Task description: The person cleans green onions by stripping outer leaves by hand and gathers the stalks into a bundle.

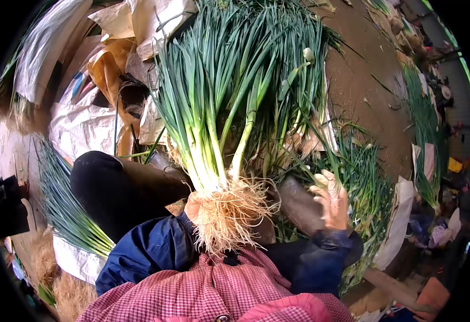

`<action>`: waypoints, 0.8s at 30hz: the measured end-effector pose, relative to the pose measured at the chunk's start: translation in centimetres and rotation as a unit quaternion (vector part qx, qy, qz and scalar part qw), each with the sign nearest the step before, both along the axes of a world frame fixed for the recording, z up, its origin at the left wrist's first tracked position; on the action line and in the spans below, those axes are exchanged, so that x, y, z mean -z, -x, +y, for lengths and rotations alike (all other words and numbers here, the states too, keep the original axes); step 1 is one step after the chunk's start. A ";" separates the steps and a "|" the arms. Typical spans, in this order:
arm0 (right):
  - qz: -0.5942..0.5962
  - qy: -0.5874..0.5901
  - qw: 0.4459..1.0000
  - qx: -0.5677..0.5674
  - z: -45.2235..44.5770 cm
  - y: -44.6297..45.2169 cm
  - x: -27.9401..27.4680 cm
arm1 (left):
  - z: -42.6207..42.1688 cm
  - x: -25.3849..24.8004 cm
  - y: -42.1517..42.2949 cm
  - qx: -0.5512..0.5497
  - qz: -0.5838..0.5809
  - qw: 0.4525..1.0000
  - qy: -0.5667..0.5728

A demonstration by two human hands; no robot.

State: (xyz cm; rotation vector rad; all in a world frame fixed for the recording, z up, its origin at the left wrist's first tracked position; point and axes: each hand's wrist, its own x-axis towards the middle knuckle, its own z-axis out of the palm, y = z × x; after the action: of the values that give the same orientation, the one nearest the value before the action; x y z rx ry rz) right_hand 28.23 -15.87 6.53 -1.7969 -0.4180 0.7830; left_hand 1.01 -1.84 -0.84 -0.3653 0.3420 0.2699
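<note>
My left hand (192,206) is closed around the white lower stems of a bunch of green onions (202,145). A mass of pale, tangled roots (232,214) hangs toward me and covers most of those fingers. The bunch's long green leaves point away from me, over a big pile of green onions (294,43). Off to the right, my right hand (332,201) is raised with its fingers bent and apart, and nothing shows in it. It hovers by loose green leaves (361,182).
White and brown sacking (82,129) lies at the left. Another stack of green onions (74,198) is beside my left knee, with dry roots (74,292) below. Brown ground (363,80) runs along the right. Farther right are more onions (423,134) and blurred people.
</note>
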 end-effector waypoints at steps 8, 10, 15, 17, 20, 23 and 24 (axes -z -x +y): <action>-0.104 -0.130 0.944 -0.285 7.9 9.4 1.1 | 0.1 -0.5 -1.1 0.050 0.058 0.994 -0.084; 0.157 0.230 0.960 0.037 13.8 10.6 6.3 | 0.0 0.2 -0.4 0.038 0.038 0.995 -0.084; 0.056 0.057 0.966 -0.246 11.7 5.4 4.8 | 0.5 1.0 0.7 0.049 0.043 0.993 -0.101; 0.253 0.180 0.916 -0.255 11.5 6.9 5.8 | -1.2 2.5 0.6 0.051 0.057 0.995 -0.057; -0.117 -0.015 0.935 -0.334 8.7 11.7 7.4 | -0.7 2.8 -0.3 0.033 0.092 0.995 -0.023; 0.145 -0.054 0.936 -0.317 9.8 12.1 5.0 | -0.1 2.0 -0.7 0.016 0.295 0.909 -0.295; 0.244 -0.062 0.908 -0.335 9.9 11.7 4.2 | 1.0 0.7 -0.7 0.023 0.320 0.836 -0.445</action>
State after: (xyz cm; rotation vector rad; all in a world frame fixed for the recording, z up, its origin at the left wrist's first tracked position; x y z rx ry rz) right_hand 16.55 -6.02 2.36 -1.2596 -0.7395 1.5998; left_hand 1.73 -0.89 -1.49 0.6853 0.8333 0.4717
